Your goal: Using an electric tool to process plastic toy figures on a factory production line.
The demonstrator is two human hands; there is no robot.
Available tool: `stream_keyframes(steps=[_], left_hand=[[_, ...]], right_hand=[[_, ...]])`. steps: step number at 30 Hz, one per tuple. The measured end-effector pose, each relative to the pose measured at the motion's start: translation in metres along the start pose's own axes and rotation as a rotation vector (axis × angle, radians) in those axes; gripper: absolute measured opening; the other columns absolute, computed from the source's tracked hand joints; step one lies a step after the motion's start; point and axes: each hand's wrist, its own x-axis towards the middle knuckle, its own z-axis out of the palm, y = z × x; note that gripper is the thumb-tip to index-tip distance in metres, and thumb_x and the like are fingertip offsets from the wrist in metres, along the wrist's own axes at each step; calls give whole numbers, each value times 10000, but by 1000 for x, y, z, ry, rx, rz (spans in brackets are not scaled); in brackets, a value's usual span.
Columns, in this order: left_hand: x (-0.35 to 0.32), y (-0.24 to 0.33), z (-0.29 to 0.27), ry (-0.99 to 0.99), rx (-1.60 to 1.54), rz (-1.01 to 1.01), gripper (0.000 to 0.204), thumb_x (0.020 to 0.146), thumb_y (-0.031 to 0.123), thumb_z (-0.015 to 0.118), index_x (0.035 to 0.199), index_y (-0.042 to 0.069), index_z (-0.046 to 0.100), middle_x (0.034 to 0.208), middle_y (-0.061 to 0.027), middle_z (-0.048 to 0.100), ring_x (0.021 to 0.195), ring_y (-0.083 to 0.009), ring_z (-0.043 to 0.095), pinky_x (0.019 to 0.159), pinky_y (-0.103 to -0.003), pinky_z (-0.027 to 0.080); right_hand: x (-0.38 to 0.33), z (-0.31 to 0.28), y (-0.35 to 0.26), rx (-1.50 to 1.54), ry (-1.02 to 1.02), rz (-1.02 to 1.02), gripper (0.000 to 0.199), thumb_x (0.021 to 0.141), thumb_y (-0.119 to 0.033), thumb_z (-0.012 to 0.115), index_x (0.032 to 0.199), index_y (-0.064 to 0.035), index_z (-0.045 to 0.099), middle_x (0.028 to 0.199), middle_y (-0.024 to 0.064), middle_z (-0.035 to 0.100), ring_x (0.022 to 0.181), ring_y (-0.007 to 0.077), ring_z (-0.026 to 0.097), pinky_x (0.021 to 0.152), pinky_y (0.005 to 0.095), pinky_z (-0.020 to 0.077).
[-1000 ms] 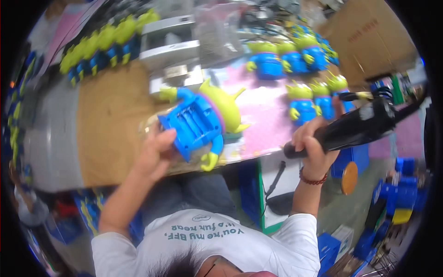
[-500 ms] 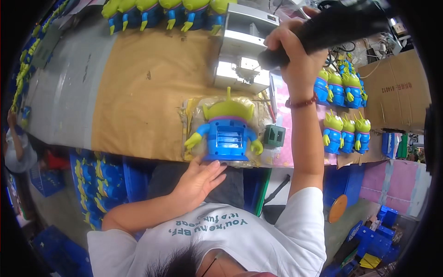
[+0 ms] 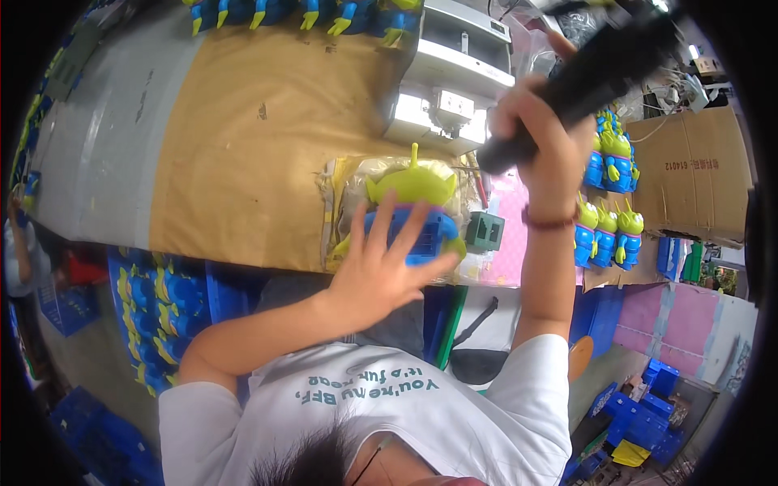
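Observation:
A green and blue alien toy figure [image 3: 415, 188] lies on its front on a padded spot at the near edge of the brown table [image 3: 243, 146]. My left hand [image 3: 381, 263] hovers over the toy's blue back with fingers spread, touching it lightly or just above it. My right hand [image 3: 545, 138] is raised to the right of the toy and grips a black power screwdriver [image 3: 592, 69], which points down-left toward the toy.
A white machine box [image 3: 454, 81] stands behind the toy. More alien figures line the table's far edge [image 3: 308, 12] and stand at the right [image 3: 608, 194]. A small dark green block [image 3: 485, 231] lies beside the toy. Blue crates with toys [image 3: 162, 300] sit below; a cardboard box [image 3: 689, 170] is at right.
My left hand has moved up from below the toy onto its blue back. My right hand with the screwdriver stays raised and has come lower toward the toy.

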Motion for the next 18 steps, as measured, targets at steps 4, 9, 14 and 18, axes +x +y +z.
stream_keyframes(steps=[4,9,14,18], left_hand=[[-8,-12,35,-27,143,2,450,761,269,657,1197,354,585,1449,-210,344,1221,-534,387,885,-629,386],[-8,-12,39,-14,186,-1,439,806,267,618,1228,371,557,1453,-206,346,1242,-525,375,881,-587,384],[-8,-12,38,-23,146,-9,405,800,263,617,1191,368,595,1456,-184,356,1265,-513,363,898,-564,374],[-9,-13,36,-15,142,-25,388,798,258,603,1171,365,616,1457,-167,363,1267,-504,367,904,-545,373]], right_hand=[[-39,4,-10,126,-83,-93,664,795,76,598,1360,45,250,726,109,588,578,162,586,545,281,498],[-56,10,-3,140,-93,-154,831,809,98,597,1462,2,91,745,112,565,577,170,575,541,286,501],[-74,10,23,44,-121,-18,518,810,-38,622,1246,-20,344,707,72,518,536,169,520,561,325,481],[-77,-5,42,32,-401,-104,148,769,-2,601,864,-17,489,729,77,546,629,166,577,593,262,471]])
